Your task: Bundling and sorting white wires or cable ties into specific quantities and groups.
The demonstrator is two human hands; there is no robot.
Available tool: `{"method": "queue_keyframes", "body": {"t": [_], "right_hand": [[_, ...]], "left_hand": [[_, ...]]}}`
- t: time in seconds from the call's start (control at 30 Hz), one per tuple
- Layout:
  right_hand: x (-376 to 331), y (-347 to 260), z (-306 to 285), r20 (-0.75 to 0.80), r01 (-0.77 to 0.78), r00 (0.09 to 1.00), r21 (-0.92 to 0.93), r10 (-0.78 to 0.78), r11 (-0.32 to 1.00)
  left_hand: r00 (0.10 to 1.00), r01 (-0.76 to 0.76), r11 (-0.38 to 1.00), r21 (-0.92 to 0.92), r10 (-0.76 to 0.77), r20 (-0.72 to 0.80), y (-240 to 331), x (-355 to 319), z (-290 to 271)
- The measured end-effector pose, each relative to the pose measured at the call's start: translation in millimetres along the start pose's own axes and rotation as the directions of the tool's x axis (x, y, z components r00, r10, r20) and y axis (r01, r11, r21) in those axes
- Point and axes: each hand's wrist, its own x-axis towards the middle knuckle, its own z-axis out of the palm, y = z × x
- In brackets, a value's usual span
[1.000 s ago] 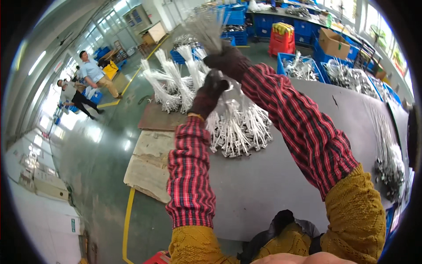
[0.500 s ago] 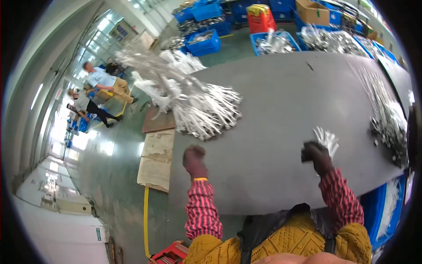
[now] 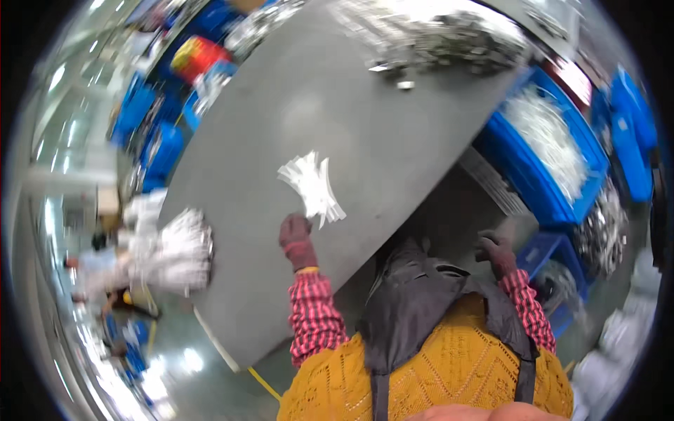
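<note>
A small bundle of white flat strips, fanned at both ends and pinched in at the middle, lies on the grey table. My left hand, in a dark maroon glove, is just below the bundle's near left edge. Its fingers are blurred and mostly hidden, so its grip is unclear. My right hand, in the same kind of glove, is off the table's near edge, beside the blue crates. Its finger and thumb are apart, with nothing visible between them.
A large pile of white strips hangs over the table's left end. Metal-ended strips cover the far right. A blue crate of white strands stands by the right edge, a lower blue crate below it. People in the left background are blurred.
My view has swung to the right. The small bundle, earlier at my right hand, now lies by my left hand. My right hand has moved away from it, off the table.
</note>
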Motion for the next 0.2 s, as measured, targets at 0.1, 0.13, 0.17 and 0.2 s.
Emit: {"method": "queue_keyframes", "body": {"t": [0.1, 0.13, 0.17, 0.2], "right_hand": [[17.4, 8.0, -23.1, -0.023, 0.003, 1.0, -0.06, -0.004, 0.998], [22.6, 9.9, -29.8, 0.054, 0.053, 0.997, -0.074, -0.049, 0.996], [31.7, 11.9, -35.2, 0.032, 0.049, 0.999, -0.243, -0.042, 0.969], [46.9, 11.3, -38.5, 0.056, 0.044, 0.998, -0.367, -0.025, 0.929]], "left_hand": [[0.988, -0.013, 0.997, -0.08, 0.026, 0.153, 15.8, -14.3, 56.9], [0.964, 0.081, 0.993, -0.091, -0.055, 0.262, 21.6, -13.3, 79.7], [0.923, 0.133, 0.987, -0.095, -0.088, 0.375, 25.0, -5.7, 105.7], [0.885, 0.136, 0.983, -0.123, -0.064, 0.462, 18.6, -0.1, 145.8]]}}
